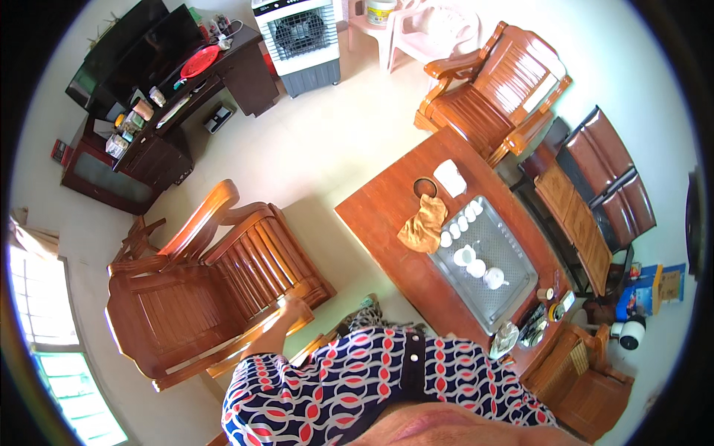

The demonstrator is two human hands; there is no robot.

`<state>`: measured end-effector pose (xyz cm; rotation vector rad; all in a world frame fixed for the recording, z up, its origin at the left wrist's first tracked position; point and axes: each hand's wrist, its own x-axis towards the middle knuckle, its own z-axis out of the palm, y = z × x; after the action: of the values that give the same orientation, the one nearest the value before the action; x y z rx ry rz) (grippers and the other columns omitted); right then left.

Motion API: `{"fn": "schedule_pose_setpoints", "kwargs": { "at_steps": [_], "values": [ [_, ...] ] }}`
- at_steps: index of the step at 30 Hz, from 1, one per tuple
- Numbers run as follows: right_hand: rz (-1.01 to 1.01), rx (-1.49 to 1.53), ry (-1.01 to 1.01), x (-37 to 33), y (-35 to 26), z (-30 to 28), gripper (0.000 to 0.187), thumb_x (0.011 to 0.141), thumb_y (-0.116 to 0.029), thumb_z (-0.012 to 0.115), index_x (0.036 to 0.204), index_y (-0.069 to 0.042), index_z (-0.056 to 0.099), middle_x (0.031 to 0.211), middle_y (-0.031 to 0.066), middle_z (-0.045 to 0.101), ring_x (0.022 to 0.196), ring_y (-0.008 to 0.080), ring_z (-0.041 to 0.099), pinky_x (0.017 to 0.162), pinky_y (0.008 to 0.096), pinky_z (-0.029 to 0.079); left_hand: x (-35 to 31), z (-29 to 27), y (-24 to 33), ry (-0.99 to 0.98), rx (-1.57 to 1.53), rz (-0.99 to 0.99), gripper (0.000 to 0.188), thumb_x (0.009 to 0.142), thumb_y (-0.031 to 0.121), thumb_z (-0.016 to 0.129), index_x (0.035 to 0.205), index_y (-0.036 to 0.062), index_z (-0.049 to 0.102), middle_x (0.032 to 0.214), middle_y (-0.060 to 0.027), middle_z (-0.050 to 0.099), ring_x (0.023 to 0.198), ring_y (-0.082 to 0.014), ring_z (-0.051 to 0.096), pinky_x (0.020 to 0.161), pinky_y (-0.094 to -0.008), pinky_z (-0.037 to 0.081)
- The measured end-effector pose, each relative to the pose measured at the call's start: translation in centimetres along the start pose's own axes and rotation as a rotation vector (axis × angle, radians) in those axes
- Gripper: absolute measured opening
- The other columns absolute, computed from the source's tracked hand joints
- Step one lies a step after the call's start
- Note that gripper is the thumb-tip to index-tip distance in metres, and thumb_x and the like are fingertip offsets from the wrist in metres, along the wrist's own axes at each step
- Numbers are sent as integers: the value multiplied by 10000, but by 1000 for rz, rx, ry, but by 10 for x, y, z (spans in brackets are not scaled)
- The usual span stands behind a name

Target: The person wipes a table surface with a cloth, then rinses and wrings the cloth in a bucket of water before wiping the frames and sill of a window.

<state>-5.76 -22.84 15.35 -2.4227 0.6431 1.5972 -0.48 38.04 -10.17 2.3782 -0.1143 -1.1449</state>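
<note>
My left hand [296, 311] lies at the front end of an armrest on a brown wooden armchair [268, 249], its fingers curled over the wood. The slatted seat faces right, toward the tea table. My right hand is not in the picture; the patterned sleeve on that side ends at the lower right. To the right stands a reddish-brown wooden table [379, 212]. On it a grey tea tray [513, 249] holds several white cups [467, 214], a white teapot [493, 278] and a lidded white cup [465, 256]. A crumpled brown cloth [424, 224] overlaps the tray's corner.
A second wooden armchair [491, 89] stands beyond the table, and a wicker-backed chair [580, 368] at lower right. A dark desk [249, 74] with screens lines the far left, near an air cooler [299, 41]. A pink plastic chair [424, 37] stands behind.
</note>
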Motion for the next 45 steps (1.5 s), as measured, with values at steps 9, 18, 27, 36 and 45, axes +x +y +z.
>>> {"fn": "schedule_pose_setpoints", "kwargs": {
  "at_steps": [9, 18, 27, 36, 45],
  "values": [
    [-51, 70, -17, 29, -52, -20, 522, 789, -281, 746, 1240, -57, 604, 1126, 253, 668, 1078, 400, 640, 910, 443, 495, -16, -46, -43, 154, -443, -510, 289, 922, 262, 660, 1112, 52, 715, 842, -64, 705, 758, -186, 659, 651, -337, 533],
    [-303, 117, -114, 90, -112, -38, 429, 828, -288, 703, 1195, -73, 645, 1095, 245, 686, 1062, 385, 654, 894, 429, 498, -74, -48, 75, 37, -802, -338, 337, 931, 283, 637, 1152, 33, 683, 1021, -110, 723, 928, -219, 673, 837, -349, 533],
    [-657, 258, 18, 109, -203, -94, 529, 668, -225, 752, 1106, 17, 581, 1007, 276, 665, 983, 436, 642, 837, 459, 508, -125, 40, -9, -142, 473, 164, 82, 818, 115, 599, 819, 107, 680, 859, -99, 692, 870, -286, 698, 740, -397, 571],
    [-622, 129, -124, 210, -378, -165, 686, 714, -389, 811, 1202, 27, 566, 1119, 263, 660, 1032, 369, 656, 879, 428, 515, -49, -20, -120, 59, 322, -58, 161, 869, 243, 623, 840, 98, 685, 839, -81, 697, 780, -232, 682, 698, -368, 546],
    [-385, -260, -6, 275, -472, -243, 615, 702, -411, 793, 1127, 2, 631, 1079, 260, 679, 1005, 415, 658, 849, 456, 523, 15, -110, -225, 360, -941, -853, 246, 921, 237, 576, 821, 30, 663, 787, -80, 690, 748, -255, 675, 690, -409, 530]
  ]
}}
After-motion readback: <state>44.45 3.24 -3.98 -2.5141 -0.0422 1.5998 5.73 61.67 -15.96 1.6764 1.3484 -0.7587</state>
